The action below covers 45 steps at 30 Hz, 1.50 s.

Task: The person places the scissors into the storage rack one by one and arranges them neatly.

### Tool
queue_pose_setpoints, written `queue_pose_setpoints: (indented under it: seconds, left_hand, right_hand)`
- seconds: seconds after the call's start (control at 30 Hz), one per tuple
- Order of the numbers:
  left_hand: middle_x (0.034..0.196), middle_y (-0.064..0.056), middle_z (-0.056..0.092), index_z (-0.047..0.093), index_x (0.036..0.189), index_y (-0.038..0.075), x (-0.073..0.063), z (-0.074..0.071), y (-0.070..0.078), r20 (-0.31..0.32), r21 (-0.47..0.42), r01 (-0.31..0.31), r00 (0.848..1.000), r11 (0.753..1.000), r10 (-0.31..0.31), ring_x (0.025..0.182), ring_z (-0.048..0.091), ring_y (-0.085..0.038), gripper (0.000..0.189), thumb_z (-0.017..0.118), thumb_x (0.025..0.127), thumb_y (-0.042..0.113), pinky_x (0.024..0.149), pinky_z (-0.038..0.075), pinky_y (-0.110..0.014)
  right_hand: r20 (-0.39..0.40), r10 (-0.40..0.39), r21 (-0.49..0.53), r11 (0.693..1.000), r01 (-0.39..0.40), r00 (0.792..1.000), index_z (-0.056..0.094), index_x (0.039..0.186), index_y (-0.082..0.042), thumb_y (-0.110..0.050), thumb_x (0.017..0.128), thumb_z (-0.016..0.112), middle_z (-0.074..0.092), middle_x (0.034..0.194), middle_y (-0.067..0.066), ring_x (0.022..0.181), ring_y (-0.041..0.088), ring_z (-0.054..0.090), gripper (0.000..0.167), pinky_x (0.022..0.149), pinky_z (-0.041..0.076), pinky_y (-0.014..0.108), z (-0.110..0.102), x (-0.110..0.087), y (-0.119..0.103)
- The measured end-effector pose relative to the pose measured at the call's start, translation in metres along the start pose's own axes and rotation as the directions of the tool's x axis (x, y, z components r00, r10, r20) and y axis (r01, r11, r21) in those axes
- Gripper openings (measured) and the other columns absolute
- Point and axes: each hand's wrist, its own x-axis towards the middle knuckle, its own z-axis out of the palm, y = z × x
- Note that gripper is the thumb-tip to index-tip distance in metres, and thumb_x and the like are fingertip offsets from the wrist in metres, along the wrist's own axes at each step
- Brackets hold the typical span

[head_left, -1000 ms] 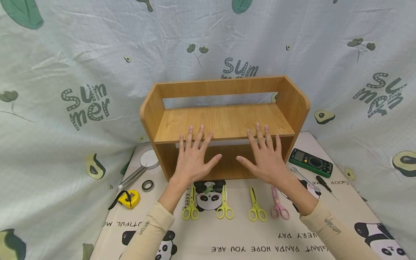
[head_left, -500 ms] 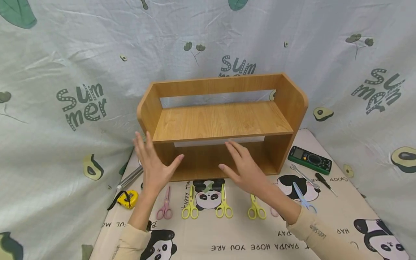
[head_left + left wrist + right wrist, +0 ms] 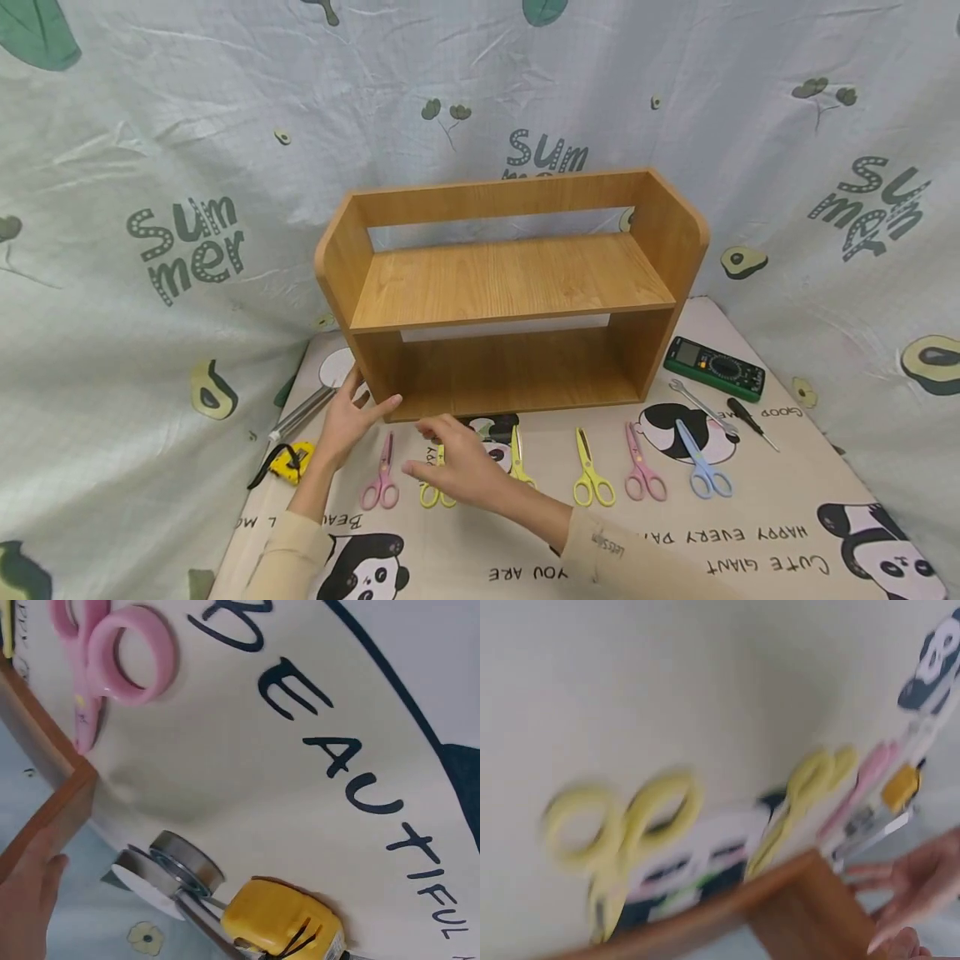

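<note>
A two-tier wooden shelf (image 3: 495,283) stands at the back of the table. My left hand (image 3: 345,429) is at its lower left front corner, thumb by the front edge and fingers along the outer side panel. In front of the lower board hovers my right hand (image 3: 467,464), fingers loosely bent and nothing held. It partly covers two yellow scissors beneath it. Left of these lie pink scissors (image 3: 386,468). Further right, another yellow pair (image 3: 586,467), a second pink pair (image 3: 638,465) and blue scissors (image 3: 694,454) complete the row.
At the right are a green multimeter (image 3: 715,369), a wrench (image 3: 703,407) and a screwdriver (image 3: 752,424). A magnifying glass (image 3: 335,367) and a yellow tape measure (image 3: 295,461) lie at the left, with a tape roll (image 3: 187,861) seen in the left wrist view. Printed cloth hangs behind.
Both hands have come down from in front of the upper board. The left hand went left to the shelf's lower corner; the right moved left and toward me, uncovering the blue scissors.
</note>
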Motion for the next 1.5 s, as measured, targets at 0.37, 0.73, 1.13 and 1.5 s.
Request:
queue_pose_setpoints:
  seconds: [0.37, 0.73, 1.13, 1.5]
  left_hand:
    - [0.172, -0.02, 0.023, 0.024, 0.166, 0.013, 0.01, 0.003, -0.02, 0.01, -0.088, 0.116, 0.993, 0.989, -0.116, 0.157, 0.027, -0.043, 0.089, 0.077, 0.096, 0.027, 0.108, 0.054, -0.055]
    - [0.171, -0.023, 0.022, 0.027, 0.165, 0.01, 0.012, 0.007, -0.033, -0.004, -0.265, 0.139, 0.989, 0.954, -0.146, 0.153, 0.033, -0.047, 0.071, 0.063, 0.105, 0.02, 0.108, 0.05, -0.063]
    - [0.171, -0.026, 0.019, 0.022, 0.166, 0.01, 0.014, 0.006, -0.032, 0.007, -0.254, 0.157, 0.987, 0.954, -0.161, 0.153, 0.03, -0.05, 0.075, 0.063, 0.105, 0.023, 0.108, 0.045, -0.071]
    - [0.171, -0.026, 0.018, 0.021, 0.167, 0.01, 0.018, 0.006, -0.036, 0.012, -0.245, 0.166, 0.986, 0.955, -0.168, 0.154, 0.028, -0.051, 0.078, 0.065, 0.104, 0.023, 0.108, 0.044, -0.072]
  right_hand:
    - [0.0, 0.151, 0.096, 0.984, -0.151, 0.988, 0.067, 0.122, 0.002, -0.018, 0.078, 0.092, 0.069, 0.112, 0.013, 0.103, 0.024, 0.068, 0.054, 0.087, 0.058, 0.019, 0.077, 0.017, 0.018]
    - [-0.009, 0.168, -0.01, 0.986, -0.168, 0.986, 0.067, 0.116, 0.003, -0.013, 0.071, 0.095, 0.063, 0.097, 0.005, 0.083, 0.004, 0.05, 0.056, 0.074, 0.052, 0.018, 0.108, 0.019, 0.032]
    - [-0.076, 0.167, -0.161, 0.971, -0.178, 0.983, 0.065, 0.109, 0.002, 0.002, 0.064, 0.085, 0.059, 0.095, 0.005, 0.085, 0.016, 0.054, 0.05, 0.075, 0.054, 0.024, 0.119, 0.025, 0.027]
    - [-0.108, 0.209, -0.215, 0.949, -0.228, 0.972, 0.066, 0.106, 0.003, 0.005, 0.064, 0.082, 0.058, 0.091, 0.007, 0.079, 0.017, 0.051, 0.045, 0.069, 0.05, 0.024, 0.123, 0.031, 0.02]
